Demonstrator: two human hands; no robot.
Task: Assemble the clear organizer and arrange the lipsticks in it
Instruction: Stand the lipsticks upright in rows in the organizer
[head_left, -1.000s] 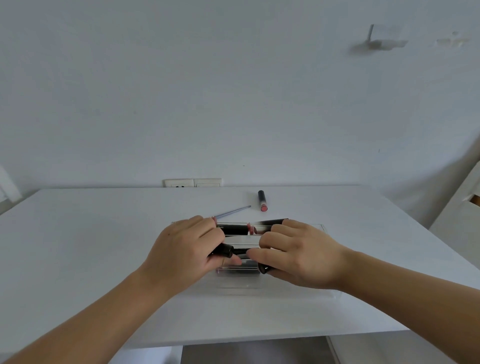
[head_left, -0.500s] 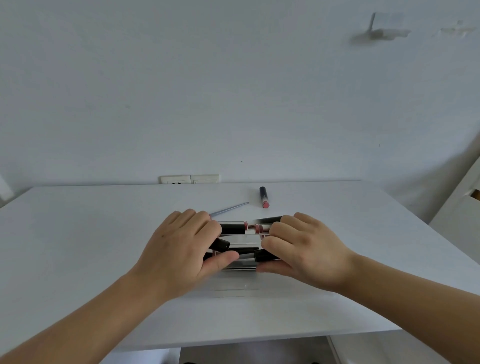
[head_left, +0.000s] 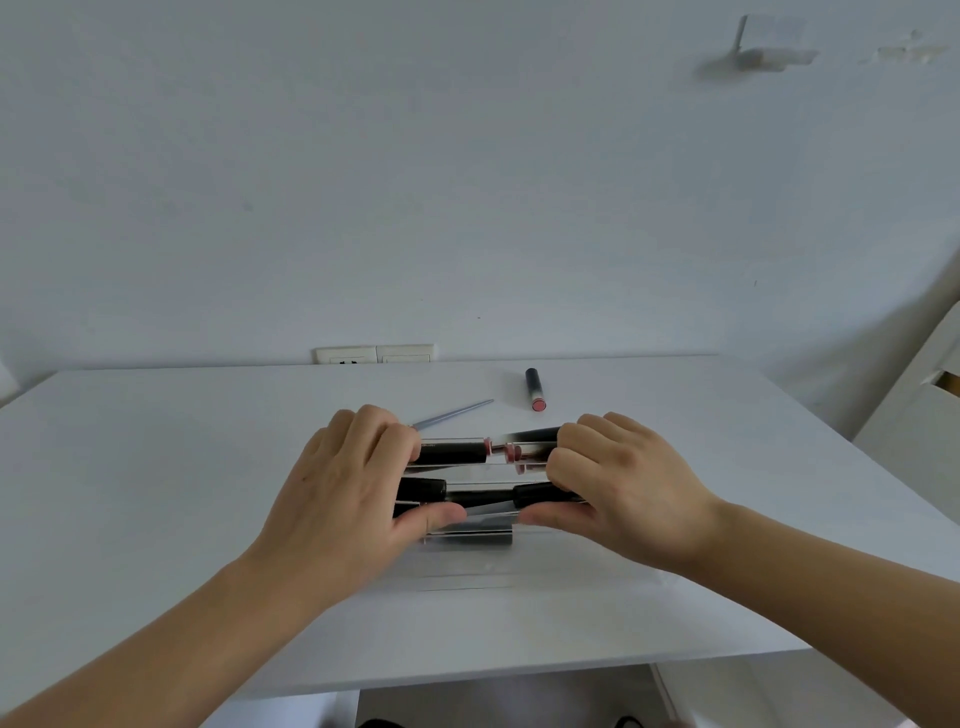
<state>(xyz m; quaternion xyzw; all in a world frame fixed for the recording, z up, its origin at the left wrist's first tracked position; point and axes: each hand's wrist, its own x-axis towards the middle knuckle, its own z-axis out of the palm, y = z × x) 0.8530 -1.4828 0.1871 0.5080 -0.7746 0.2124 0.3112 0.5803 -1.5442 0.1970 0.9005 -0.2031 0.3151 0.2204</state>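
A clear organizer (head_left: 467, 535) stands at the middle of the white table (head_left: 156, 493), with several black lipsticks (head_left: 452, 451) lying crosswise in it. My left hand (head_left: 343, 493) grips its left end, fingers curled over the top and thumb at the front. My right hand (head_left: 618, 483) grips the right end the same way. One more black lipstick with a pink end (head_left: 535, 388) lies loose on the table behind the organizer. The organizer's ends are hidden under my hands.
A thin grey stick (head_left: 452, 414) lies on the table behind my left hand. A wall socket plate (head_left: 374, 354) sits at the table's back edge. White furniture (head_left: 924, 415) stands to the right of the table.
Both hands shifted slightly apart along the organizer, and their fingers now curl over its top. The view has tilted down a little.
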